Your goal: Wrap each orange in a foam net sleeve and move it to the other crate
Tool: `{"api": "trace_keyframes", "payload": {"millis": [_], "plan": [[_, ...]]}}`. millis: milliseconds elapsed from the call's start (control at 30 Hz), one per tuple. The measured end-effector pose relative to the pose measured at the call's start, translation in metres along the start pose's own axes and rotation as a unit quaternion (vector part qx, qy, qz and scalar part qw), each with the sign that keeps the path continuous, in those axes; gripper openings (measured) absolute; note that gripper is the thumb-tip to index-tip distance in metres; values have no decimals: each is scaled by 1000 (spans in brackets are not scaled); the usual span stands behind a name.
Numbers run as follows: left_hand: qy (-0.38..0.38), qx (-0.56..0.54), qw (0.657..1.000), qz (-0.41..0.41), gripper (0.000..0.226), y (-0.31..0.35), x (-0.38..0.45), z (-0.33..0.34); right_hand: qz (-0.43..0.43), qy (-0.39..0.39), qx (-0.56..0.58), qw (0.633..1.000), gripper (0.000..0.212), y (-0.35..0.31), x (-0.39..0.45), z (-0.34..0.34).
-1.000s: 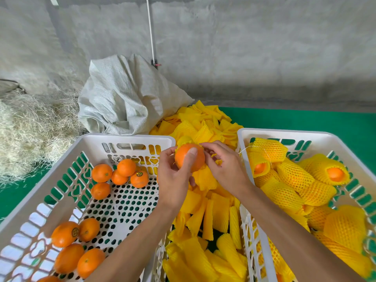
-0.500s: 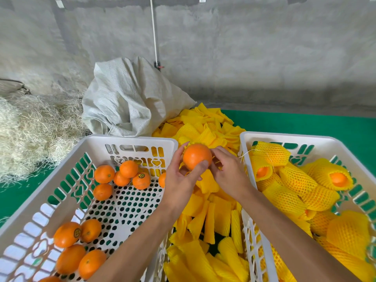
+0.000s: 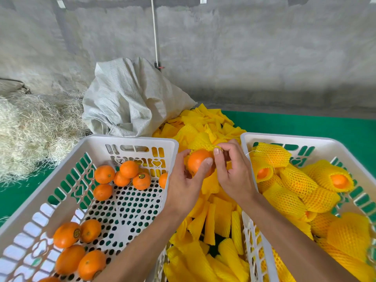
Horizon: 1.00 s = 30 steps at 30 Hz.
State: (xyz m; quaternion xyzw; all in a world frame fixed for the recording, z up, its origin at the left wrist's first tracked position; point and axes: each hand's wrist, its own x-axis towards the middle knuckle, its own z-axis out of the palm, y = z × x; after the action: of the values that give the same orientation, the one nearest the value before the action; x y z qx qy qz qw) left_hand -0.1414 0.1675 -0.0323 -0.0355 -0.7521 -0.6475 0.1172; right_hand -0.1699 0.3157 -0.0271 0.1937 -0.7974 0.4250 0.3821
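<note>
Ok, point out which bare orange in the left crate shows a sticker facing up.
The orange at the right of the far cluster: a round dark sticker sits on its top; its neighbours there show plain peel.

Bright orange fruit (image 3: 198, 162) with a yellow diamond-mesh foam sleeve (image 3: 201, 142), more yellow sleeves piled at 6 o'clock (image 3: 219, 231). Crates (image 3: 130, 139) are white with round-hole floors and green showing through, plus a pale grey woven sack (image 3: 130, 98) at 11 o'clock.

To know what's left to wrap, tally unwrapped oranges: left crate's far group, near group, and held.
Far group of bare round oranges, white plastic left crate: 6
Near group, one cut off at the edge: 5
Bare orange in left hand: 1
Total: 12
</note>
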Motion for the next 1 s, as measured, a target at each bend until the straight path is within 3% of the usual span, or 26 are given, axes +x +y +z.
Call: {"api": "trace_keyframes", "payload": {"millis": [167, 300, 467, 600, 833, 1000], "plan": [[24, -95, 994, -38, 38, 3, 8, -3, -19, -23, -30, 999, 16, 5, -1, 5], [29, -142, 987, -73, 59, 6, 9, -4, 4, -60, -6, 998, 20, 9, -1, 8], [23, -135, 987, -86, 72, 2, 9, -4, 120, -80, 58, 988, 30, 12, -3, 8], [3, -165, 982, -94, 86, 4, 8, -8, 156, -101, 78, 980, 30, 17, -1, 7], [-11, -161, 983, -91, 86, 3, 10, -5, 264, -127, 252, 922, 24, 27, 0, 10], [-13, -174, 977, -123, 59, -2, 13, -7, 277, -134, 279, 910, 18, 24, 0, 14]]}}
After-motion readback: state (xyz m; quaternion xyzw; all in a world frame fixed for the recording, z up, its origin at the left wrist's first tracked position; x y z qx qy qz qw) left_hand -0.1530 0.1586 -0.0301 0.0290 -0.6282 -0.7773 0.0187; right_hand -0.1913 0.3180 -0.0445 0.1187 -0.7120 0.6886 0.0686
